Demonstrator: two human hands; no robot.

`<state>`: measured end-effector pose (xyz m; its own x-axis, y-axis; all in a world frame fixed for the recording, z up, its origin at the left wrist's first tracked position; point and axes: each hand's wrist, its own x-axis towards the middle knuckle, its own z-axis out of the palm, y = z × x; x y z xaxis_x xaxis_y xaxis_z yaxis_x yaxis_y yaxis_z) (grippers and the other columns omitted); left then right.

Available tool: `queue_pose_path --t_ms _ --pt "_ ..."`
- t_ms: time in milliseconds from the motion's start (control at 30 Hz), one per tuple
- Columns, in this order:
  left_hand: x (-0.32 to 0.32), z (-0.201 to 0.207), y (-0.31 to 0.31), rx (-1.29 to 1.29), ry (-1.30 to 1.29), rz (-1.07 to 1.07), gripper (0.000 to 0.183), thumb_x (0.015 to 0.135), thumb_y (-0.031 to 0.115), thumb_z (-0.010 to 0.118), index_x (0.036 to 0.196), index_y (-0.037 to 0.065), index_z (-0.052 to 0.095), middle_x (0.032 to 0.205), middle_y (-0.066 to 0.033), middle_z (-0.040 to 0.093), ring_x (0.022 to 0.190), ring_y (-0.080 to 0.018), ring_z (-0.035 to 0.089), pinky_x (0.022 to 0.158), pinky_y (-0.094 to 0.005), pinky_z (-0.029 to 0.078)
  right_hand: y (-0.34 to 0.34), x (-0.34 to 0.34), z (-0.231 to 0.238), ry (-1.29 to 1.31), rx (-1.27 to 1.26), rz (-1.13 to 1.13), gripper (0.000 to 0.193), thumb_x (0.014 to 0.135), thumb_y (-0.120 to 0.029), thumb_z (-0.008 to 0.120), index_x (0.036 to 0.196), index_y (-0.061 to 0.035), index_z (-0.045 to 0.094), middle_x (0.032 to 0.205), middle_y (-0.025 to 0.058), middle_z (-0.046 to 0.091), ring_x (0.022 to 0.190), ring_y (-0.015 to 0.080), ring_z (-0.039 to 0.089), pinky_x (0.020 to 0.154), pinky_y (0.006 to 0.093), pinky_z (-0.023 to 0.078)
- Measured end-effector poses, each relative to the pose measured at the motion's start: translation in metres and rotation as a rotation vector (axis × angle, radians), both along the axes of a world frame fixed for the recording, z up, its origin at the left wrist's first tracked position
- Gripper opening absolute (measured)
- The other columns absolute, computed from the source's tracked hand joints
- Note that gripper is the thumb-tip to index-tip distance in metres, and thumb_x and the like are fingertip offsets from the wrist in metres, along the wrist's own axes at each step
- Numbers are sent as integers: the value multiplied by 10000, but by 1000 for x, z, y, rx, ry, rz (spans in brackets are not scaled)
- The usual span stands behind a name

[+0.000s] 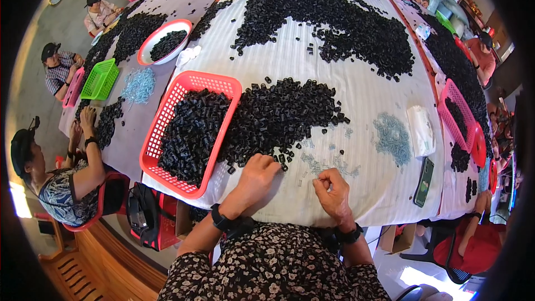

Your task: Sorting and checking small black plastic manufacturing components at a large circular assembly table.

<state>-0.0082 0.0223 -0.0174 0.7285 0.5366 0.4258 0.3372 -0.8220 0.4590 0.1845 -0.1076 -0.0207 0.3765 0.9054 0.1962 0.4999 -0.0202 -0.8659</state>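
My left hand [258, 178] rests at the near edge of a loose pile of small black plastic parts [284, 114], its fingers curled down beside a few stray ones. Whatever those fingertips hold is hidden. To its right, my right hand [334, 194] is closed in a pinch just above the white cloth; anything in the pinch is too small to make out. Thin scattered clear plastic pieces [329, 164] lie just beyond it. Left of the pile stands a red plastic basket [149, 147], filled with more of the black parts.
A heap of clear bluish pieces [392, 138], a white packet [422, 131] and a phone [423, 182] lie on the right. Farther off are a large black heap [323, 17], a red-rimmed basin [146, 50] and a green basket [100, 79]. Several people sit along both sides.
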Motion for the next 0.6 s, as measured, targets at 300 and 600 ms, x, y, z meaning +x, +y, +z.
queue_pose_path --t_ms 300,600 --pt "25 -5 8 69 148 -81 151 700 65 587 843 21 565 803 -109 478 760 -276 462 696 -359 408 -2 -6 8 -27 28 10 119 788 4 653 863 -9 563 751 56 508 588 121 471 548 242 419" --pt "12 22 -5 -992 -210 35 213 856 212 643 962 65 530 917 -94 617 937 -206 582 857 -362 421 9 -20 33 568 50 88 67 854 -34 607 910 -11 578 816 37 535 699 103 528 640 223 435"
